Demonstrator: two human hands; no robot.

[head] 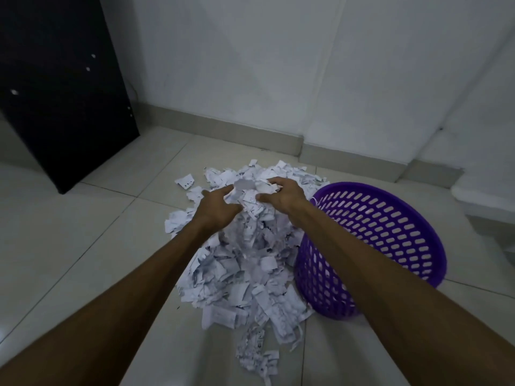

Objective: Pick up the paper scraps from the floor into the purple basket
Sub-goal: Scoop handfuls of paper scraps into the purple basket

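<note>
Pale floor tiles point(83, 246) run back to a white wall point(278, 65) with a low skirting strip, and a dark panel point(55, 87) leans or stands at the far left. Seen from the head camera, a big heap of white paper scraps point(245, 263) lies on the floor in the middle, stretching from near the skirting down toward the viewer. A purple basket point(390, 246) with slotted walls stands just to the right of the heap, touching its edge, its open mouth tipped toward the camera; its inside looks empty as far as the view shows.

Both bare arms reach forward over the heap. At the far top of the pile, the left hand point(218, 204) has its fingers curled down into the scraps from the left side. Opposite it, the right hand point(281, 195) has its fingers bent over the scraps from the right, thumb pressed in. A bunch of scraps sits between the two hands, gathered by both. That bunch is beside the basket's far left rim, not over its mouth.
</note>
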